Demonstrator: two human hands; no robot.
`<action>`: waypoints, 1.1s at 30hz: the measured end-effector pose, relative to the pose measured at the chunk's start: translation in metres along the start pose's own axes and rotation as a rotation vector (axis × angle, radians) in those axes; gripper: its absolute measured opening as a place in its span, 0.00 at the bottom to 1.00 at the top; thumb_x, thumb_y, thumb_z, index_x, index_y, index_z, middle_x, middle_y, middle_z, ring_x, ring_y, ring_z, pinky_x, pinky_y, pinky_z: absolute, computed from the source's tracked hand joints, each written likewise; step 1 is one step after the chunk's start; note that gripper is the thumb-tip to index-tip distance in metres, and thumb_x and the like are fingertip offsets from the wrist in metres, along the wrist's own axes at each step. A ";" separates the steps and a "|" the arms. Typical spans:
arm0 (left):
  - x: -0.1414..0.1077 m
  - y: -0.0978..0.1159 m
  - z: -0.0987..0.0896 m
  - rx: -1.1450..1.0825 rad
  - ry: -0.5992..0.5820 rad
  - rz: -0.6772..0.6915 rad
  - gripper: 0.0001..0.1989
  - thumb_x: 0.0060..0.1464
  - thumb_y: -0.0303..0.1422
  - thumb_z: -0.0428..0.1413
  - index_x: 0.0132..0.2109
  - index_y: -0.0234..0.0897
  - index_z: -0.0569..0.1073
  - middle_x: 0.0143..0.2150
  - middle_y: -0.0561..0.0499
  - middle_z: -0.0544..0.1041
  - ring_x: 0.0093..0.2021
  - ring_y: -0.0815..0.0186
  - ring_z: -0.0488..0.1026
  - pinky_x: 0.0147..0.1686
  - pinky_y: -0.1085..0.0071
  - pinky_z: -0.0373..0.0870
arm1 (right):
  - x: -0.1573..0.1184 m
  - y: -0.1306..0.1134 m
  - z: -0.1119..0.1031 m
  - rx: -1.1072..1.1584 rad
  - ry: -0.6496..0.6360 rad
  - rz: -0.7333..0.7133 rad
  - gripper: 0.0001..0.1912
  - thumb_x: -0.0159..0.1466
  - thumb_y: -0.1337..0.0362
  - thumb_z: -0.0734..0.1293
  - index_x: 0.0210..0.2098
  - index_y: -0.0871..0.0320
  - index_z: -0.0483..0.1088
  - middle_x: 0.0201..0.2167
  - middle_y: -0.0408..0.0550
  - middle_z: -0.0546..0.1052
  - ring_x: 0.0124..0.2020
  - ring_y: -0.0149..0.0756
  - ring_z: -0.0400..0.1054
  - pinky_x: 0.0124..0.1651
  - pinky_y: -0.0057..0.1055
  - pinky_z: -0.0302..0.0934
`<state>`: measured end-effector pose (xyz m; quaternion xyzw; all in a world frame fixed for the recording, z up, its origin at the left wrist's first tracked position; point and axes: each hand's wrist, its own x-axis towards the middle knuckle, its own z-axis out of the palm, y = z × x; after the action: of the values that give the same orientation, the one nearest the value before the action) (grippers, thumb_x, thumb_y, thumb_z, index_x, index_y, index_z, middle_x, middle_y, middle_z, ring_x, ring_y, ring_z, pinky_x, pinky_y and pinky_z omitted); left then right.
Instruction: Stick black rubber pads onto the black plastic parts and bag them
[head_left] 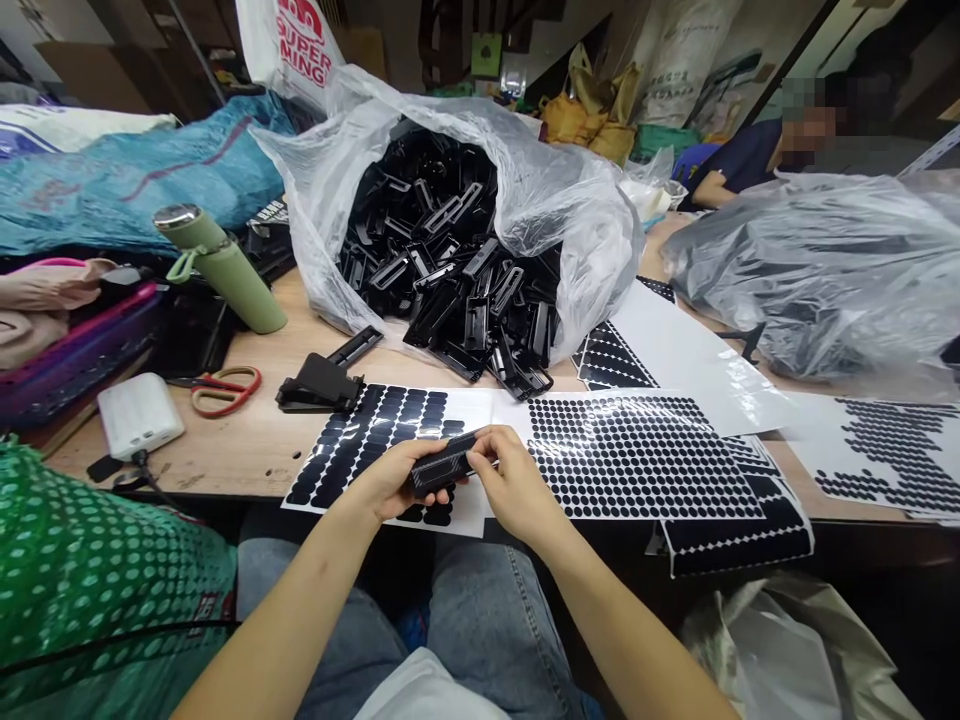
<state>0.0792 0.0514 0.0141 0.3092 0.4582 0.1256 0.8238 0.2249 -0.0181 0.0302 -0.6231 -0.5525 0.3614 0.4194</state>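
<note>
A black rectangular plastic piece (444, 466) is held over the table's front edge. My left hand (394, 482) wraps round its left end, thumb on top and fingers beneath. At its right end my right hand (514, 485) is closed, with thumb and forefinger pinched against the piece; whether something small sits between them is hidden. Under the hands lies a sheet of black oblong stickers (360, 440), with some of its lower right part bare white. To the right is a sheet of black round stickers (637, 455).
A clear plastic bag (585, 230) spills similar black parts (450, 260). Several black pieces (321, 382) lie left of it, near red-handled scissors (225, 392), a white power bank (140, 425) and a green bottle (232, 270). Another person (750, 165) sits at the far right.
</note>
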 end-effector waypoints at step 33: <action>0.007 -0.021 -0.038 0.016 0.076 -0.024 0.16 0.51 0.37 0.50 0.39 0.24 0.70 0.33 0.34 0.77 0.17 0.68 0.71 0.11 0.79 0.62 | 0.072 0.030 0.046 -0.624 0.057 0.294 0.10 0.57 0.65 0.61 0.36 0.64 0.66 0.40 0.65 0.69 0.43 0.50 0.64 0.40 0.41 0.55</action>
<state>0.0498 0.0529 -0.0186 0.3052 0.4938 0.1239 0.8048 0.2037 0.0577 -0.0148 -0.8040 -0.5287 0.2144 0.1674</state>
